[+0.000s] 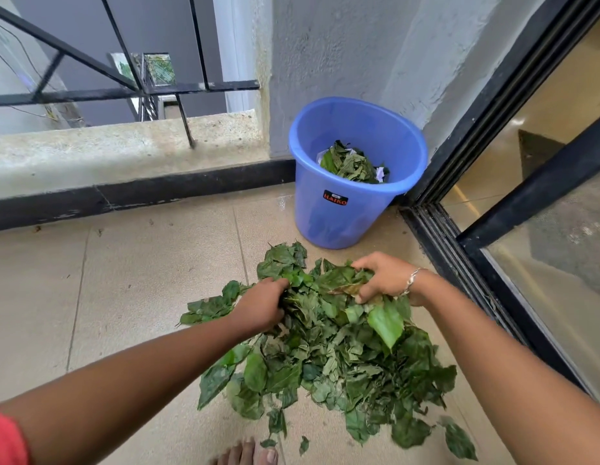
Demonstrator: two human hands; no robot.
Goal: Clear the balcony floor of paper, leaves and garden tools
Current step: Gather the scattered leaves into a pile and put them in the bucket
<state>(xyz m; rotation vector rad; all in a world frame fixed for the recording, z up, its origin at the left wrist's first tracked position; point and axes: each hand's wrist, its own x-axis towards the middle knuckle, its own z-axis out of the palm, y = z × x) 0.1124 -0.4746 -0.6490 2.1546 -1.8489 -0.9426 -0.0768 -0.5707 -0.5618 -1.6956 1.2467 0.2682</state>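
A big heap of green leaves (328, 350) lies on the tiled balcony floor in front of me. My left hand (260, 305) digs into the heap's left side, fingers curled round a bunch of leaves. My right hand (384, 278), with a bracelet at the wrist, grips leaves at the heap's far right edge. Beyond the heap stands a blue plastic bucket (328, 209) in the corner; inside it lie green leaves and some white paper. No garden tools show.
A sliding glass door with a black track (459, 263) runs along the right. A low concrete ledge (124, 152) with a black railing bounds the far side. My bare toes (248, 456) are at the bottom edge. Beige floor tiles (124, 280) spread to the left.
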